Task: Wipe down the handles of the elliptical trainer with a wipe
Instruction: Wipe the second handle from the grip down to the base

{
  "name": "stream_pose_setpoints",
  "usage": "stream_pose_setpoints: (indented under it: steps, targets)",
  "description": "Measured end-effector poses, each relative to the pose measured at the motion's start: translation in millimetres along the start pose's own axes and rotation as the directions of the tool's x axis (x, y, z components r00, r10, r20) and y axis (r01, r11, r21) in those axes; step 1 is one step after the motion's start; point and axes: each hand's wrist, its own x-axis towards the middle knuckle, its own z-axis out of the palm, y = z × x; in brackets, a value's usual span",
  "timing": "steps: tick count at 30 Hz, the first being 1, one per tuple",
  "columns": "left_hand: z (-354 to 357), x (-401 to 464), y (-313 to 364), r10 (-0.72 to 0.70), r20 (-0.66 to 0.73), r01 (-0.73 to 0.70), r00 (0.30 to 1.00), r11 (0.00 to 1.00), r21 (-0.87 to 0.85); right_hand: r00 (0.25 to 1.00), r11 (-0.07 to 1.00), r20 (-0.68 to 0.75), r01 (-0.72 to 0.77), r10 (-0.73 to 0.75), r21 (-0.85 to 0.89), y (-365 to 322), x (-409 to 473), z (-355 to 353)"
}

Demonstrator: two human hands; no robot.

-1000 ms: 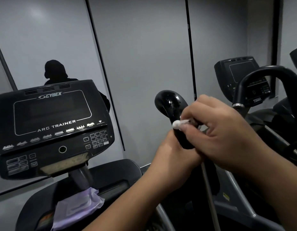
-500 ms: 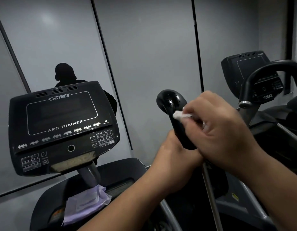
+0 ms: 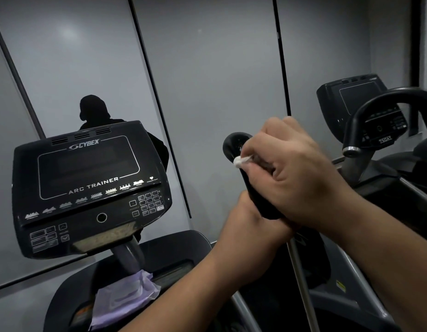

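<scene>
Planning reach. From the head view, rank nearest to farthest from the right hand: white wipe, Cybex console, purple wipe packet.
1. white wipe, pinched in the right hand against the handle.
2. Cybex console, to the left.
3. purple wipe packet, low left, under the console.

Right hand (image 3: 301, 173) presses white wipe (image 3: 241, 161) on black handle (image 3: 234, 144); left hand (image 3: 250, 226) grips it below

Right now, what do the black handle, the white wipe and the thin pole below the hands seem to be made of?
Handle: probably glossy hard plastic or a rubber coating; it shows small highlights. Wipe: soft paper or fabric, bunched, matte white, pinched by the right hand. Pole: probably metal, smooth grey with a dull sheen.
</scene>
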Motion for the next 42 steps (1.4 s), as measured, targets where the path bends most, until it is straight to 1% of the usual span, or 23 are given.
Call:
stream_pose_setpoints:
  steps: [4,7,8,10,11,14,17,18,21,23,25,27,28,29,32,33,35,36,39,40,42]
  targets:
    - [1,-2,-1,-0.051,0.013,0.051,0.999,0.999,-0.015,0.996,0.997,-0.047,-0.073,0.074,0.026,6,7,-1]
    - [0,-1,-3,-0.048,0.026,0.049,0.999,0.998,-0.042,0.999,0.998,-0.017,-0.037,0.038,0.044,4,7,4]
    - [0,-1,-4,-0.059,0.031,0.060,0.998,0.997,-0.040,0.998,0.997,-0.017,-0.053,0.054,0.062,5,8,4]
    - [-2,0,-4,-0.081,0.041,0.082,0.996,0.996,-0.018,0.992,0.987,-0.030,-0.122,0.126,0.102,8,11,2]
    - [-3,0,-4,-0.082,0.045,0.082,0.996,0.997,-0.004,0.990,0.986,-0.031,-0.130,0.134,0.106,8,11,1]
    - [-7,2,-2,-0.100,0.084,0.098,0.991,0.995,0.024,0.997,0.993,-0.019,-0.077,0.079,0.091,3,6,5]
    - [-17,-1,-1,-0.175,0.092,0.172,0.980,0.984,0.042,0.987,0.979,-0.049,-0.147,0.155,0.140,7,3,0]
    - [-21,-1,-1,-0.182,0.093,0.180,0.979,0.983,0.032,0.986,0.980,-0.053,-0.148,0.156,0.133,6,2,-1]
    - [-28,2,6,-0.145,0.073,0.140,0.987,0.988,0.059,0.996,0.991,-0.014,-0.084,0.086,0.107,-1,-3,0]
    - [-30,4,9,-0.145,0.072,0.143,0.987,0.989,0.029,0.991,0.981,-0.013,-0.129,0.132,0.143,2,-5,-3]
    - [-27,7,14,-0.124,0.104,0.126,0.987,0.992,-0.012,0.979,0.966,-0.035,-0.192,0.201,0.172,5,-6,-6]
    - [-21,8,12,-0.087,0.075,0.083,0.993,0.995,0.059,0.982,0.969,-0.027,-0.179,0.186,0.167,2,-6,-5]
    - [-20,9,8,-0.089,0.050,0.084,0.995,0.993,0.084,0.985,0.970,-0.011,-0.169,0.174,0.175,0,-7,-3]
    - [-18,9,8,-0.109,0.028,0.106,0.994,0.991,0.077,0.981,0.959,0.002,-0.190,0.194,0.210,0,-6,-1]
    - [-18,6,7,-0.211,0.017,0.210,0.977,0.977,0.023,0.927,0.865,0.005,-0.352,0.375,0.358,9,0,0]
    - [-17,5,7,-0.214,0.014,0.213,0.977,0.977,0.029,0.920,0.850,0.011,-0.366,0.391,0.379,10,1,1]
    - [-16,4,8,-0.198,0.004,0.198,0.980,0.980,0.036,0.933,0.861,-0.005,-0.331,0.361,0.386,8,2,6]
    - [-16,4,8,-0.200,0.000,0.200,0.980,0.980,0.027,0.932,0.848,-0.004,-0.329,0.363,0.416,8,2,9]
    - [-15,3,10,-0.248,-0.010,0.249,0.969,0.968,0.023,0.874,0.702,0.046,-0.419,0.484,0.577,8,8,11]
    - [-15,3,9,-0.250,-0.019,0.250,0.968,0.968,0.032,0.868,0.683,0.057,-0.427,0.493,0.593,8,10,11]
    - [-16,3,8,-0.244,-0.028,0.245,0.969,0.968,0.049,0.887,0.713,0.054,-0.404,0.459,0.573,7,13,11]
